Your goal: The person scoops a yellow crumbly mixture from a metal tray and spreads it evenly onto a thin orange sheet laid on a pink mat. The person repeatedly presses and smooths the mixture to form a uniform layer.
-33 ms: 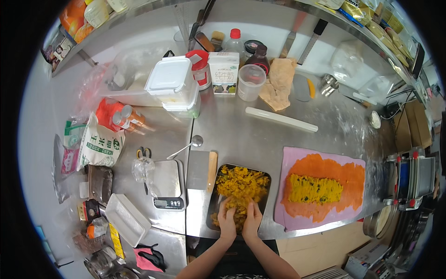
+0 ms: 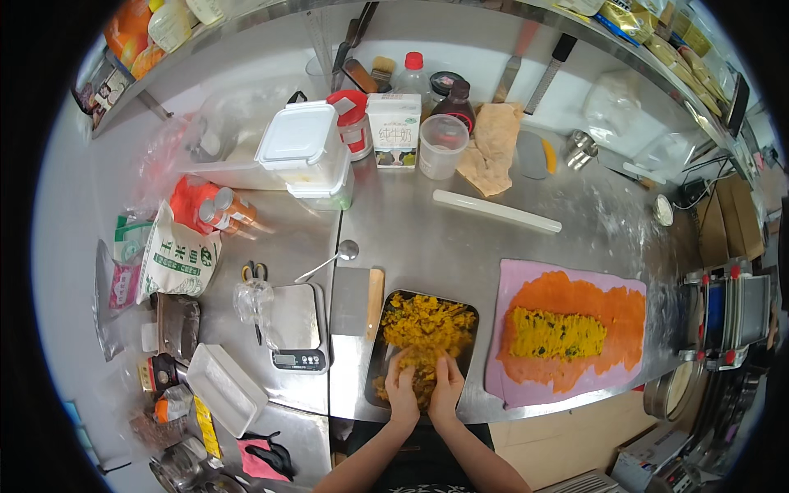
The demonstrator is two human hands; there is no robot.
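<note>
Nothing visibly moved between frames. Left hand (image 2: 402,394) and right hand (image 2: 447,394) bend fingers into yellow crumbs (image 2: 427,322) at six o'clock in the tray (image 2: 378,357), grasp indiscernible; hasty lifting could scatter crumbs overboard.

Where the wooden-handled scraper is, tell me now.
In the head view, the wooden-handled scraper lies just left of centre, between the digital scale and the dark tray.
</note>
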